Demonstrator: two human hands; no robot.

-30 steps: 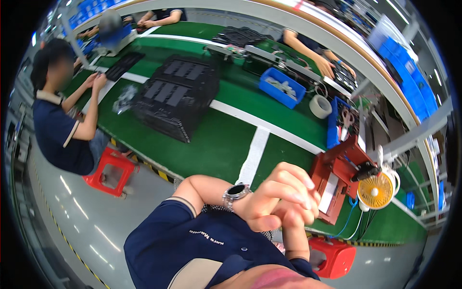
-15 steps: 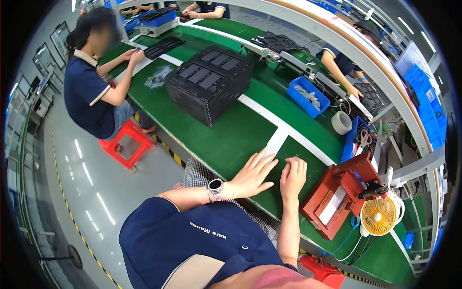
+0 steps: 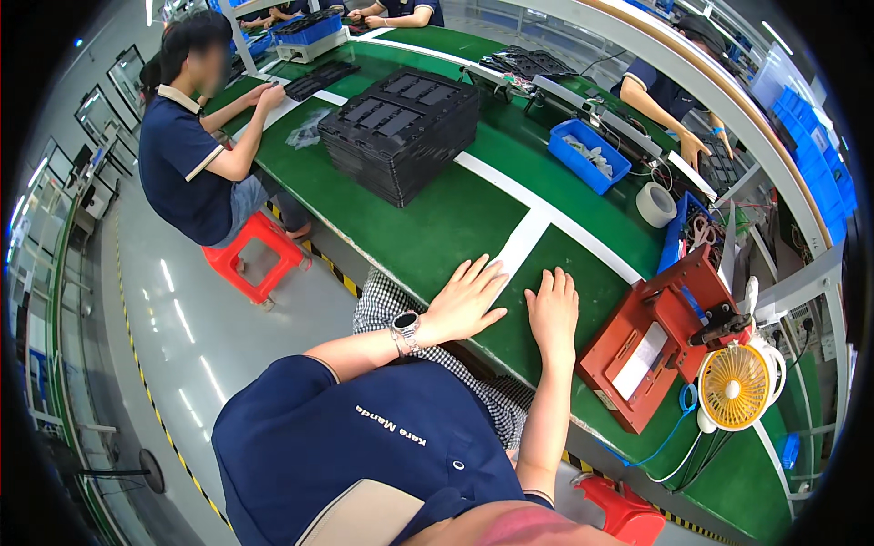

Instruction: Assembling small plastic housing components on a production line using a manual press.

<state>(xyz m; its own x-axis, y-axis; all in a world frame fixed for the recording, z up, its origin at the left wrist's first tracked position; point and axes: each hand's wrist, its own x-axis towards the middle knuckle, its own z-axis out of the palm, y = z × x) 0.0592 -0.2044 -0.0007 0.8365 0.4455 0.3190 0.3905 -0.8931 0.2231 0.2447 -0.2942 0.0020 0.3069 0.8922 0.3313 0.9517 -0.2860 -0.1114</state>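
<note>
My left hand (image 3: pixel 462 305) lies palm down at the near edge of the green table (image 3: pixel 428 238), fingers stretched out across a white tape line (image 3: pixel 525 238). A watch with a metal band (image 3: pixel 406 329) is on that wrist. My right hand (image 3: pixel 552 312) rests palm down beside it, its fingers extended, with bare table between the two. Neither hand holds anything. Just right of my right hand stands a reddish-brown fixture (image 3: pixel 628 350) with a raised lid and a white strip inside. Farther off to the left is a tall stack of black plastic panels (image 3: pixel 401 127).
A yellow-and-white fan (image 3: pixel 733 387) with cables stands beyond the fixture. Behind are a tape roll (image 3: pixel 655 205) and a blue bin of small pale parts (image 3: pixel 590 156). A co-worker (image 3: pixel 196 155) sits at the left on a red stool (image 3: pixel 258 259); another works across the table.
My right hand's fingers have straightened from a loose curl and now lie flatter on the table. My left hand has stayed spread. The whole view has tilted slightly.
</note>
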